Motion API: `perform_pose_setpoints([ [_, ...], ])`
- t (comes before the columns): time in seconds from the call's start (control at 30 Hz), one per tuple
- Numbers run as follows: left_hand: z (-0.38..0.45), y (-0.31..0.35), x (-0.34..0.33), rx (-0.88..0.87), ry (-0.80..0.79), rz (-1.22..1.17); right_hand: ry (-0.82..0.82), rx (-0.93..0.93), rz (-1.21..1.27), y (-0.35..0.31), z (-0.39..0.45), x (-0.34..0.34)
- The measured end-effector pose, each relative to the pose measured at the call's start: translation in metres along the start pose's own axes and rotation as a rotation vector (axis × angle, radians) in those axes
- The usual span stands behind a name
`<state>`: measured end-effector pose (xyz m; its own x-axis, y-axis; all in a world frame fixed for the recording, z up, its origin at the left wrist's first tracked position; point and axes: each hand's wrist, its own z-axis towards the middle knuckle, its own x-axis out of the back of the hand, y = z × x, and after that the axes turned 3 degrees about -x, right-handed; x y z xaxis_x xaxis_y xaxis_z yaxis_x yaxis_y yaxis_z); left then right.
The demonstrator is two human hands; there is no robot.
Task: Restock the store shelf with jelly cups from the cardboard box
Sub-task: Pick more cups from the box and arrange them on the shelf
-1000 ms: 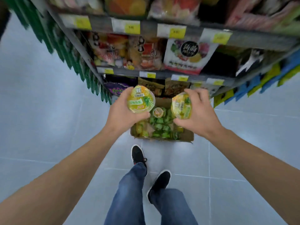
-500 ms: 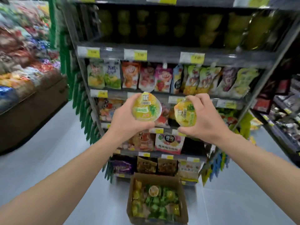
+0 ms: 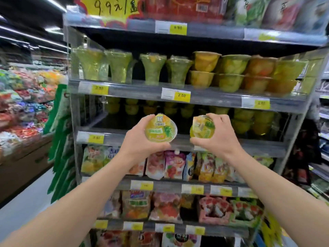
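My left hand (image 3: 142, 143) grips a yellow jelly cup (image 3: 161, 128) with its printed lid facing me. My right hand (image 3: 218, 138) grips a second yellow jelly cup (image 3: 203, 127), tilted on its side. Both cups are held up in front of the jelly-cup shelf (image 3: 178, 139), whose left front part is dark and bare while several cups (image 3: 252, 122) stand at its back and right. The cardboard box is out of view below.
The shelf above (image 3: 204, 97) carries tall green cups and stacked yellow fruit cups. Shelves below hold snack pouches (image 3: 170, 164). An open bin of colourful sweets (image 3: 23, 107) stands at the left across the aisle floor. More racks stand at the right edge.
The view has swung up from the box on the floor to the upper shelves. Both hands have risen with their jelly cups to the level of the jelly-cup shelf.
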<state>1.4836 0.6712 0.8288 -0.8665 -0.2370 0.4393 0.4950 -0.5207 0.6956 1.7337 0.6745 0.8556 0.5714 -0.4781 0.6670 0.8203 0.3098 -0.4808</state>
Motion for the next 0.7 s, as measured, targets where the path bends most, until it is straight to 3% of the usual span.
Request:
perform_pose_setpoints([
  [0.33,0.077,-0.042,-0.011,0.073,0.017,-0.096,0.022,-0.173,0.122,0.010,0.082,-0.060],
  [0.7,0.104,-0.040,-0.048,0.204,0.111,-0.099,-0.179,-0.211,0.255,0.050,0.108,-0.074],
])
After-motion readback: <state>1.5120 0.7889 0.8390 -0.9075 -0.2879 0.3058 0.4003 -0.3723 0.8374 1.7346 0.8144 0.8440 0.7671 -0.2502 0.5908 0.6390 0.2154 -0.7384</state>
